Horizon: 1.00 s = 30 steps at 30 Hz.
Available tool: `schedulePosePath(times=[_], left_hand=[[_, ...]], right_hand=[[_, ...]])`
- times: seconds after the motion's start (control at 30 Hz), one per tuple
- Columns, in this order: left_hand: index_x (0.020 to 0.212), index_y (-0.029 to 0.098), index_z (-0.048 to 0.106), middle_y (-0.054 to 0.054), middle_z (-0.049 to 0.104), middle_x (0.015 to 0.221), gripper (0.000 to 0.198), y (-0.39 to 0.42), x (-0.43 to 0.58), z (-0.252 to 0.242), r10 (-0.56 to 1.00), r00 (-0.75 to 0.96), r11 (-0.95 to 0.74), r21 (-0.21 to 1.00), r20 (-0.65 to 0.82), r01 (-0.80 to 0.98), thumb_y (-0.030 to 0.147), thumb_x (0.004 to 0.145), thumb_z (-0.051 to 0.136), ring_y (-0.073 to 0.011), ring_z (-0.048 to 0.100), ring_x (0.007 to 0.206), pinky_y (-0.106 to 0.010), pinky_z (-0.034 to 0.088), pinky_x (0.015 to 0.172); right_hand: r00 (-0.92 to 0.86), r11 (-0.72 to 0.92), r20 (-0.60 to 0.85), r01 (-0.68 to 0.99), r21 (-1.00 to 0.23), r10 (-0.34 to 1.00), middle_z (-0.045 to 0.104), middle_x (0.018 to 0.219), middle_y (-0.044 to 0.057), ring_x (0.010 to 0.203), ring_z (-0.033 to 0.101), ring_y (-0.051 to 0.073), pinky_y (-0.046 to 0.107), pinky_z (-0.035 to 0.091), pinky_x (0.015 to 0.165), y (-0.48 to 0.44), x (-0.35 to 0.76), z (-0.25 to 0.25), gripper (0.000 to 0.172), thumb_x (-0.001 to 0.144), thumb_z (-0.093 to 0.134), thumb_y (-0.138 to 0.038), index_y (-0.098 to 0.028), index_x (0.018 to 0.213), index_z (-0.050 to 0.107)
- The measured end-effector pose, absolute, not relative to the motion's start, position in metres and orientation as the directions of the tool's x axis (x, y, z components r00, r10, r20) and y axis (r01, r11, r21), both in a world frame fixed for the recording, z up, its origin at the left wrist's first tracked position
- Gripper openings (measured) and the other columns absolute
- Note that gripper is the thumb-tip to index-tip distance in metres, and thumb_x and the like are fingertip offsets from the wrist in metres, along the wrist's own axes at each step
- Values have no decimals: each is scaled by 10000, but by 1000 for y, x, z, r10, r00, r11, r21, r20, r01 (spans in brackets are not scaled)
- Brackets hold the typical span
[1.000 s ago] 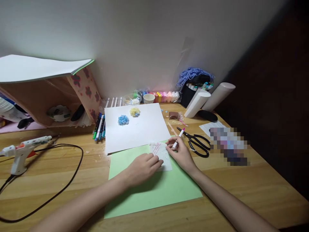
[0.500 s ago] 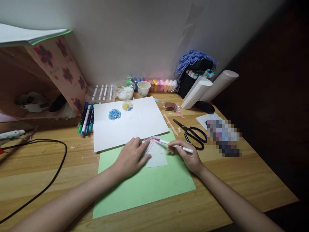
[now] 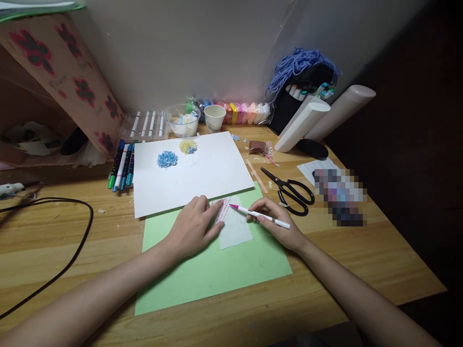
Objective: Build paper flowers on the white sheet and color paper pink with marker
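My right hand (image 3: 277,222) grips a white marker (image 3: 265,218) with a pink tip, which points left at a small pale tissue (image 3: 237,231). Pink lines run across the tissue's upper left part. My left hand (image 3: 195,224) lies with fingers apart on the tissue's left edge, pressing it down and holding nothing. Under the tissue is a green sheet (image 3: 213,279). Behind it a white board (image 3: 202,178) overlaps the green sheet and bears a blue crumpled clump (image 3: 167,159) and a yellow one (image 3: 188,146) with some blue.
Black scissors (image 3: 292,193) and a wooden stick (image 3: 257,177) lie to the right. Several markers (image 3: 123,166) are left of the board. A clear bowl (image 3: 182,121), paper cup (image 3: 214,118) and white bottles (image 3: 304,126) stand behind. A black cable (image 3: 88,231) curves at left.
The view has shifted a little, moving the desk items slightly up in the picture. The marker's tip sits a bit lower on the tissue, and the pink lines show more clearly.
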State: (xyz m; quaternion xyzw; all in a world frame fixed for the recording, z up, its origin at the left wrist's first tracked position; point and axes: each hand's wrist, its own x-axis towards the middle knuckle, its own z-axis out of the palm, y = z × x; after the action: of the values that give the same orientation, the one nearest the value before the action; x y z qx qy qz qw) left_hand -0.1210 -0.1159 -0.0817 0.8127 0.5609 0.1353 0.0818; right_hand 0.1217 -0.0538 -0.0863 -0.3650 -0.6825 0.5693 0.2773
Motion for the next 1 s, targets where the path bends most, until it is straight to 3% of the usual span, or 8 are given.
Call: schedulePosePath(times=[0.3, 0.7, 1.0], left_hand=[[1343, 173, 456, -85, 471, 926, 475, -116, -121, -78, 932, 349, -362, 251, 97, 898, 410, 935, 401, -218, 447, 826, -343, 414, 696], [1339, 163, 460, -91, 485, 939, 480, -116, -121, -77, 936, 346, -352, 257, 71, 900, 415, 936, 394, -221, 455, 830, -344, 412, 692], [1351, 158, 451, -95, 488, 952, 491, -117, -121, -76, 936, 346, -348, 271, 58, 897, 415, 937, 391, -226, 458, 836, -351, 415, 700]], right_hand=[[-578, 126, -18, 208, -970, 816, 669, 892, 58, 863, 638, 188, 307, 481, 774, -48, 125, -87, 155, 893, 538, -327, -197, 966, 580], [-469, 65, -34, 192, -979, 883, 643, 908, 47, 823, 613, 161, 274, 469, 719, -42, 127, -92, 126, 885, 551, -307, -201, 951, 573], [-520, 105, -28, 224, -969, 854, 650, 940, 56, 901, 621, 186, 304, 476, 802, -44, 126, -88, 160, 875, 571, -336, -204, 960, 597]])
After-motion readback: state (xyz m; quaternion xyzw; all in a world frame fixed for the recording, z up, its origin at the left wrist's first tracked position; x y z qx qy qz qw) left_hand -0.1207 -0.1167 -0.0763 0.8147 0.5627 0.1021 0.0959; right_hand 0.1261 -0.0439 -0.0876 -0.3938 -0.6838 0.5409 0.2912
